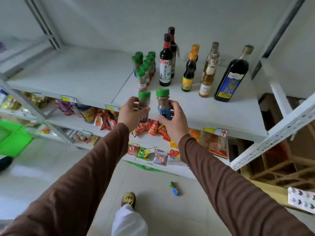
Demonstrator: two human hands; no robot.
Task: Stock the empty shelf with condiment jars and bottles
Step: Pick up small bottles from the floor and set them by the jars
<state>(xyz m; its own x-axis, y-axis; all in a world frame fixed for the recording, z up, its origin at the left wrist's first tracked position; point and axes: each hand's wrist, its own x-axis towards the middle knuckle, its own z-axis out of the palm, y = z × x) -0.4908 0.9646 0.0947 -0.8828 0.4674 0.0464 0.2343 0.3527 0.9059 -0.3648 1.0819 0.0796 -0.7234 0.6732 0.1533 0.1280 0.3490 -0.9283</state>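
Shelf [71, 79], white and wide, fills the upper middle of the head view; its left half is bare, and the stock stands toward its right half. Below it, lower shelves [105, 133] carry packets of snacks in red, orange and yellow wrappers. At the far right a cardboard box [272, 176] with dividers sits on the floor, and a green basket [13, 137] lies at the left edge.

On the top shelf, from right to left, stand a large dark bottle with a blue label [231, 77], a row of pale amber bottles [208, 74], a dark bottle with an orange cap [190, 70], two tall soy sauce bottles [166, 62] one behind the other, and a cluster of green-capped spice jars [144, 68].

Both arms, in brown sleeves, reach toward the shelf's front edge. The left hand [131, 113] grips a green-capped spice jar with a dark label [144, 106] around its body, held upright. The right hand [173, 120] grips a second green-capped jar with a blue label [163, 104], also upright, just beside the first.

On the floor tiles lies one small blue-labelled jar [174, 189] on its side, near a shoe [128, 200].
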